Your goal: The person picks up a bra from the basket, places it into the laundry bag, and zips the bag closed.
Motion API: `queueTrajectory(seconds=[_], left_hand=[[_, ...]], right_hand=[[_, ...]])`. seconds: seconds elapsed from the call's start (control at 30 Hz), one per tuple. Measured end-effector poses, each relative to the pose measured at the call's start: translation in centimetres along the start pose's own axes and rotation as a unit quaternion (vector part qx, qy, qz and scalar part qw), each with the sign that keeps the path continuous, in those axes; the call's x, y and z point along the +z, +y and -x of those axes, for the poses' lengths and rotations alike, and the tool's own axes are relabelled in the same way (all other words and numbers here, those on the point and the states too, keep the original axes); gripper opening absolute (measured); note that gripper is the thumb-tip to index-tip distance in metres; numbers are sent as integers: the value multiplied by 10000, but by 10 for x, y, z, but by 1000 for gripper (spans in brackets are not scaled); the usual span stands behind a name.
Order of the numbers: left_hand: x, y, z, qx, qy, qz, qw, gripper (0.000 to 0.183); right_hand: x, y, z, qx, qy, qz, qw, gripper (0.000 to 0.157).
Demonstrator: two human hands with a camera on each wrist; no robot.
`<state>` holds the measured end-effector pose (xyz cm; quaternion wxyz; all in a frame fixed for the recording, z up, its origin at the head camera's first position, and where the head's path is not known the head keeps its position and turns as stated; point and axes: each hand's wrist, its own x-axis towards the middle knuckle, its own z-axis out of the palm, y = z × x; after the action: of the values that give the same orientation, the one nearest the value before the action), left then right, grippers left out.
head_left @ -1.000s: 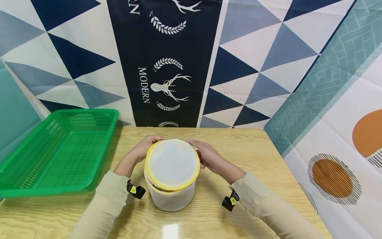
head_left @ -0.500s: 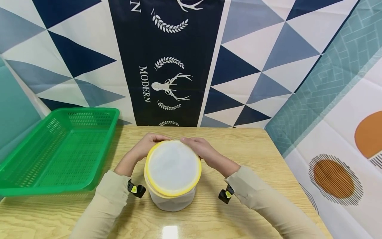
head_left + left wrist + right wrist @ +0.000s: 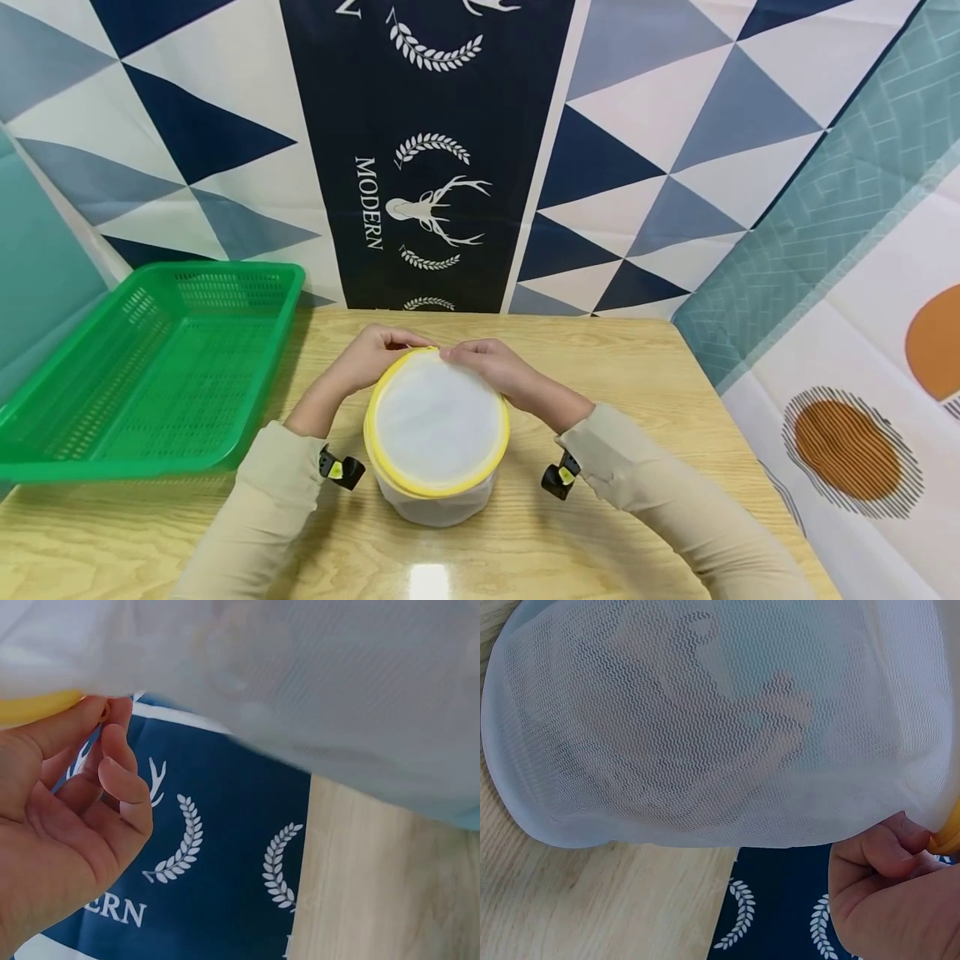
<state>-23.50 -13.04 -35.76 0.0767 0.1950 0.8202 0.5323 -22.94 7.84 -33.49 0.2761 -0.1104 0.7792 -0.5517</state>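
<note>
A white cylindrical mesh laundry bag (image 3: 438, 421) with yellow trim stands on the table, its round top lying over the opening. My left hand (image 3: 375, 360) is at the far left of its rim; in the left wrist view the thumb and index finger pinch at the end of the yellow trim (image 3: 37, 709), by a small orange bit between the fingertips. My right hand (image 3: 498, 371) holds the rim at the far right, thumb on top. The right wrist view shows its curled fingers against the mesh side (image 3: 667, 735) beside the yellow edge. Dim shapes show through the mesh.
A green plastic basket (image 3: 262, 392) with perforated walls stands on the left of the wooden table (image 3: 600, 375). Behind the table hangs a patterned cloth (image 3: 427, 100) with triangles and a deer print. Another patterned cloth (image 3: 825, 350) borders the right side.
The laundry bag's top has come down over the opening, and the front gap no longer shows. My right hand has moved left along the rim, close to the left hand. The view has shifted slightly.
</note>
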Motion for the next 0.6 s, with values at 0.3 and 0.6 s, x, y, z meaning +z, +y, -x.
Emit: queueTrajectory(seconds=[0.3, 0.6], left_hand=[[-3, 4, -1, -76, 279, -215, 9994, 18], [-2, 7, 0, -118, 379, -539, 9978, 16]], right_hand=[[1, 0, 0, -159, -116, -80, 9998, 35], [1, 2, -1, -239, -70, -65, 9997, 34]])
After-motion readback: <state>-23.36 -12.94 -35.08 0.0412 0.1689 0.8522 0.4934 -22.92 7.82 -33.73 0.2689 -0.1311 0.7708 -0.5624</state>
